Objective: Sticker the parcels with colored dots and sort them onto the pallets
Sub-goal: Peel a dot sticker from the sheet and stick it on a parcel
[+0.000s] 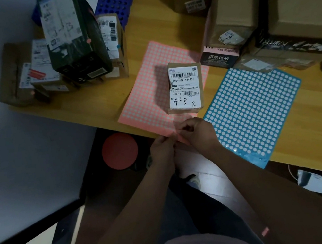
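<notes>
Head view: wooden table (153, 20) across the upper frame, bearing at centre a pink dot sheet (148, 90), a blue dot sheet (251, 114) to its right, and one labelled parcel (184, 87) lying on the pink sheet. Lower centre, left hand (162, 148) and right hand (198, 132) both pinch the pink sheet's near corner, apparently peeling a dot. Next move likely: carry the dot up to the parcel and press it flat.

We count one labelled parcel (184, 87), with one pink sheet (146, 95) of dots under it and one blue sheet (253, 113) just right of it. Left of that parcel we make out at least four stacked parcels (75, 41); right of it, at least five boxes (234, 3).
</notes>
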